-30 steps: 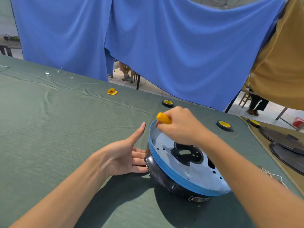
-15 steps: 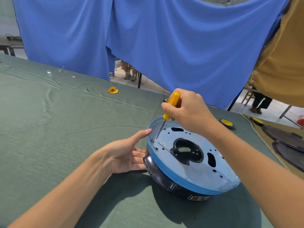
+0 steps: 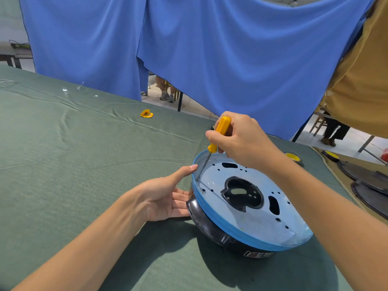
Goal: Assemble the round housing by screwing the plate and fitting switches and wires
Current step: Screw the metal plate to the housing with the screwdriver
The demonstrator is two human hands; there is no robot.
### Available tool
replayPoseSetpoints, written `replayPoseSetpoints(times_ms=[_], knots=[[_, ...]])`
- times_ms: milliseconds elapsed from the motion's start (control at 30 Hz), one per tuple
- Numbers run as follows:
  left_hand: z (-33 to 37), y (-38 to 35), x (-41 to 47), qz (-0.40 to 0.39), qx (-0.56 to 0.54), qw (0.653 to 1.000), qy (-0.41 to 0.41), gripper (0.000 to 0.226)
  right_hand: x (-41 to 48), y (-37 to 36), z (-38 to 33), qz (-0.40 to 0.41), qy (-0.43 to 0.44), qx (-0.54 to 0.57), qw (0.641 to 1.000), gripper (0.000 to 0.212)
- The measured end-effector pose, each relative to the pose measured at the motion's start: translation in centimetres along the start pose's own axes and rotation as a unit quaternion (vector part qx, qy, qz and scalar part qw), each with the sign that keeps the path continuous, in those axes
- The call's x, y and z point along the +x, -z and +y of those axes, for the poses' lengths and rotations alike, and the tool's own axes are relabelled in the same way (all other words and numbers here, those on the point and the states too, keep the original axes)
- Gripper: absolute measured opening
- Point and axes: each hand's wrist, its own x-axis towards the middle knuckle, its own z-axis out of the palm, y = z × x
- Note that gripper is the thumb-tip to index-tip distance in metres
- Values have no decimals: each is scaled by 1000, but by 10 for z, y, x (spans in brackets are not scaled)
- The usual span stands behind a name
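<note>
The round housing (image 3: 212, 225) is a black bowl lying on the green cloth, tilted toward me. A light blue metal plate (image 3: 247, 215) with several holes and a black central opening sits in its top. My right hand (image 3: 239, 139) grips a yellow-handled screwdriver (image 3: 220, 133), nearly upright, with its tip down at a hole near the plate's left rim. My left hand (image 3: 165, 196) rests flat against the housing's left side, fingers straight, thumb at the blue rim.
A small yellow piece (image 3: 146, 113) lies on the green table cloth (image 3: 84, 164) farther back. Yellow-and-black tape rolls (image 3: 292, 156) and dark round discs (image 3: 369, 185) lie at the right. Blue curtains hang behind; a person's legs show under them.
My right hand rose from low over the plate and stood the screwdriver upright with its tip on the plate's left edge. My left hand stayed against the housing.
</note>
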Motion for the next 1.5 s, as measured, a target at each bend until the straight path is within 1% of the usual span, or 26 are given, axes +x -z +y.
replayPoseSetpoints(times_ms=[100,233,367,633,700,800,867,933,1000,1033,1100,1133,1200,1233,1300,1367,1400,1467,1500], knots=[[0,1,1,-2,-2,1000,-2,65,1,8,-2,-43,3,-12,999,21],[-1,2,2,-4,0,1000,-3,59,4,23,-7,-136,18,-27,990,22],[-1,1,3,3,-2,1000,-4,72,9,35,-13,-212,23,-93,973,17],[-1,0,3,8,-3,1000,-11,73,18,42,-29,-272,36,-209,939,18],[-1,1,3,6,-3,1000,-10,74,20,40,-30,-277,28,-211,937,15],[-1,2,4,4,-1,1000,-11,78,23,32,-28,-218,23,-202,955,11],[-2,2,4,1,2,1000,-10,81,26,24,-28,-176,21,-224,958,22],[-2,1,4,0,6,1000,-10,80,29,19,-30,-160,7,-257,953,37],[-2,1,4,6,7,1000,-13,77,33,20,-38,-189,-25,-281,941,48],[-2,1,4,10,8,1000,-15,77,34,23,-43,-218,-43,-279,934,48],[-2,1,4,9,8,1000,-15,78,36,30,-51,-269,-53,-264,925,37],[-2,1,4,8,7,1000,-14,78,37,32,-52,-274,-39,-263,924,28],[-2,1,4,6,6,1000,-12,79,38,30,-51,-239,3,-286,928,16],[-2,1,4,5,6,1000,-11,79,38,27,-48,-214,15,-301,929,19],[-2,2,5,5,7,1000,-11,81,37,18,-41,-176,-1,-304,936,36],[-2,2,6,7,6,1000,-11,84,36,14,-39,-171,-29,-297,939,46],[-2,3,6,6,4,1000,-11,85,36,15,-41,-186,-39,-303,934,47],[-2,3,6,3,4,1000,-9,85,35,22,-47,-242,-52,-293,924,47],[-2,3,6,2,5,1000,-8,86,34,27,-51,-264,-58,-274,923,41]])
